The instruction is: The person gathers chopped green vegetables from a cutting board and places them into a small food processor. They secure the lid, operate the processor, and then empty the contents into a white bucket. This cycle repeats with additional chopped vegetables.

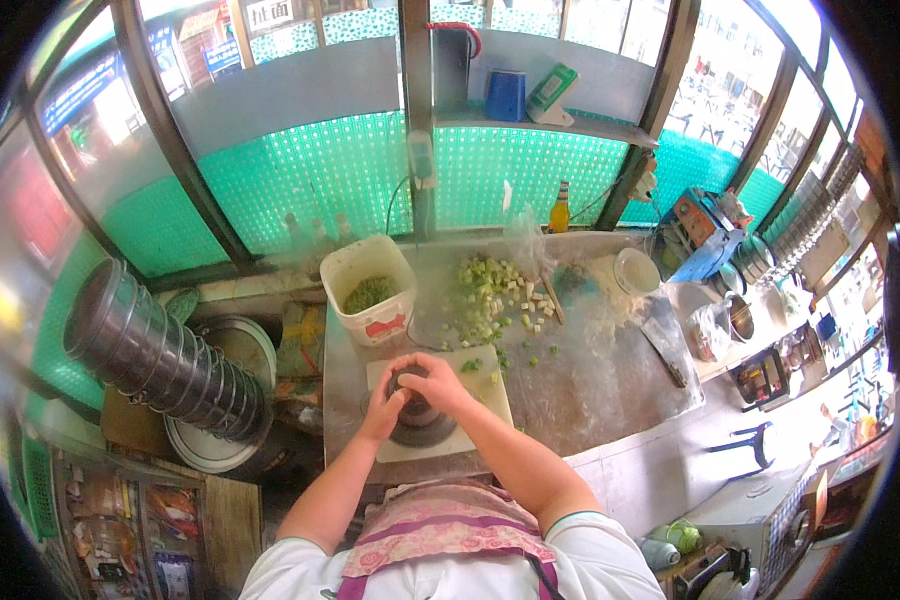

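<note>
Both my hands meet over a white cutting board (401, 452) near the table's front edge. My left hand (384, 405) and my right hand (433, 382) are closed around a dark round object (412, 372), whose kind I cannot tell. Beneath it, a wide dark round base or pan (422, 431) rests on the board. A square white plastic bucket (375, 330) holding chopped greens (370, 294) stands just beyond the board. To its right lies a pile of chopped pale green vegetable (487, 281) with white cubes (538, 301). Green bits are scattered on the board's right part.
A cleaver (664, 351) lies at the table's right, below a pale bowl (637, 271). A wooden stick (553, 298), a clear plastic bag (526, 240) and a yellow bottle (559, 210) are at the back. Stacked dark steamers or pots (169, 352) lean at left.
</note>
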Tool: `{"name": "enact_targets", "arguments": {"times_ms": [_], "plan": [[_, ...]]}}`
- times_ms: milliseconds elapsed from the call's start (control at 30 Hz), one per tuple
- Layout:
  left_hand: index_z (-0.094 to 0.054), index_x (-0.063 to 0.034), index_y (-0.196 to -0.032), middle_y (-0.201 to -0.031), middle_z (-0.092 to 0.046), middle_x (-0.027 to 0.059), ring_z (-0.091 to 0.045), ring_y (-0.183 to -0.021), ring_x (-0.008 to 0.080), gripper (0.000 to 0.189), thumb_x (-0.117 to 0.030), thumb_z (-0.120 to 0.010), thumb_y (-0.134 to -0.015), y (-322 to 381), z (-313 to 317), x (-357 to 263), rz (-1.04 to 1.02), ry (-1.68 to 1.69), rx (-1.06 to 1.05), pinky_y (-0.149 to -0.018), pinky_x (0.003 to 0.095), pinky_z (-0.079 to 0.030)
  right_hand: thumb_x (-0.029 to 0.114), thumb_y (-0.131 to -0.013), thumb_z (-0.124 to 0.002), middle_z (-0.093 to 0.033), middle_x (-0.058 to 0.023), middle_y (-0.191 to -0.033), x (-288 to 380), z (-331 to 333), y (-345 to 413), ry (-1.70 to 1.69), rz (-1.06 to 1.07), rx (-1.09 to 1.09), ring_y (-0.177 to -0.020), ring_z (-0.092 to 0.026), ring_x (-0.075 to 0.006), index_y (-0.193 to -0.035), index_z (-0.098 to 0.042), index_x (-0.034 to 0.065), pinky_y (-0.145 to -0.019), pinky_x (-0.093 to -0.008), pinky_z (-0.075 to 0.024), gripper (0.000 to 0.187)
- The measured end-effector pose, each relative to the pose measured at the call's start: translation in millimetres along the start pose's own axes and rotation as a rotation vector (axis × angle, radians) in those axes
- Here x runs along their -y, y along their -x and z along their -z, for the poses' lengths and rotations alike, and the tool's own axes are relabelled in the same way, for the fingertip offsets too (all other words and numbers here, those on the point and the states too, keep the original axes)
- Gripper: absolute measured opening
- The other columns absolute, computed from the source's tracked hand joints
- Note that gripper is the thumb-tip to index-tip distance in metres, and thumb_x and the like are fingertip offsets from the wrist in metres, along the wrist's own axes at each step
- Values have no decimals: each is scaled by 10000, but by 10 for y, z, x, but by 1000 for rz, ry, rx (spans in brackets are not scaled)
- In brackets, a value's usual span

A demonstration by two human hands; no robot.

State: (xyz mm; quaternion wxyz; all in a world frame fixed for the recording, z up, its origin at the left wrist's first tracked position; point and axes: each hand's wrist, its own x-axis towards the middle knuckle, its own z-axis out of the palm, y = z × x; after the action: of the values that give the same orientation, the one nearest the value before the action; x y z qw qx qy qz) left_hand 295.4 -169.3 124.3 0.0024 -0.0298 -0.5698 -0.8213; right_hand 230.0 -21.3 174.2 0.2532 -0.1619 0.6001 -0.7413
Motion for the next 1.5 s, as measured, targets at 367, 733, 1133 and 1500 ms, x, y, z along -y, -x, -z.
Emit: {"name": "enact_targets", "arguments": {"times_ms": [367,733,1133,1500], "plan": [[-428,-45,-1435,-1293,-498,16,-484,-1150,100,504,-187,-504,-958,-23,-12,51,-43,-95,-57,-989,246,-397,93,-860,-609,-680,-77,-962,-81,31,-34,4,-10,3,-795,-645,-141,-1092,-648,-31,-787,-303,-524,266],[-431,-24,-1420,-1328,-488,37,-465,-1229,121,448,-141,-427,-987,-52,-18,53,-75,-88,-54,-1053,276,-371,104,-838,-598,-697,-78,-1019,-127,35,-71,180,106,-24,-931,-617,-154,-1066,-666,-20,-903,-305,-488,269],[-417,-33,-1450,-1364,-493,56,-459,-1273,156,572,-240,-561,-937,23,-79,-65,-91,-152,-20,-1094,311,-357,166,-879,-622,-688,-70,-972,46,-8,66,117,25,-3,-861,-630,-138,-1077,-668,10,-814,-299,-505,257],[-428,-19,-1435,-1345,-505,75,-499,-1237,160,481,-161,-509,-982,-67,50,172,-86,-107,-50,-1045,305,-414,121,-835,-639,-709,-65,-1011,-54,29,-40,223,67,-51,-940,-644,-154,-1059,-699,19,-894,-319,-507,253]]}}
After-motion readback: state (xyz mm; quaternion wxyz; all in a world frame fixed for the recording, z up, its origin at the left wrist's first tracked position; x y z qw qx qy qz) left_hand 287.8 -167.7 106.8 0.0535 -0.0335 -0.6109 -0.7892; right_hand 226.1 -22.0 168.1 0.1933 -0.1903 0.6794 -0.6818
